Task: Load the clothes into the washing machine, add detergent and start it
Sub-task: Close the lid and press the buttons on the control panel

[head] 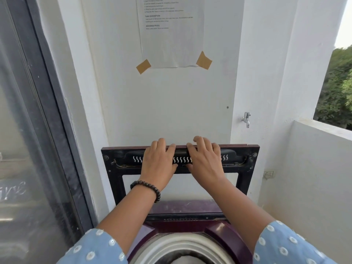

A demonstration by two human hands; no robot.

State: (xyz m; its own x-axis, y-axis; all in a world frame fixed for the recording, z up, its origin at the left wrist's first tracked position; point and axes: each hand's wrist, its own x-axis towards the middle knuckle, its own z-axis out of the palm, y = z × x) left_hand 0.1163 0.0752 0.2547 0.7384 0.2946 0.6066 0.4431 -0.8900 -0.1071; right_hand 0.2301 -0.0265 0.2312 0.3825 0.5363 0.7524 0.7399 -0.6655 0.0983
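Nearest us, at the bottom of the view, sits the washing machine [226,242], one top-loader with a dark purple top, and its round drum [182,246] lies open below our forearms; whether clothes are inside we cannot tell, since only a grey patch shows at the very edge. We see no detergent and no loose clothes anywhere else.

Further out, the one lid [114,180] stands raised, almost upright, leaning back toward the wall [171,111]. Its long top edge runs left to right, straight across us. Both our hands are on that edge: the left hand [159,161] and the right hand [204,161] sit side by side near the middle, fingers slightly spread and hooked over the top, palms flat on the inner face. So the edge lies under the fingertips, and both hands are equally near; a bead bracelet [146,188] circles the left wrist.

We judge the lid is being steadied, either fully opened or about to come down, and which depends on whether the drum is loaded.

Beyond, one taped paper sheet [171,35] hangs on the wall, and one tap [246,119] juts out at the right
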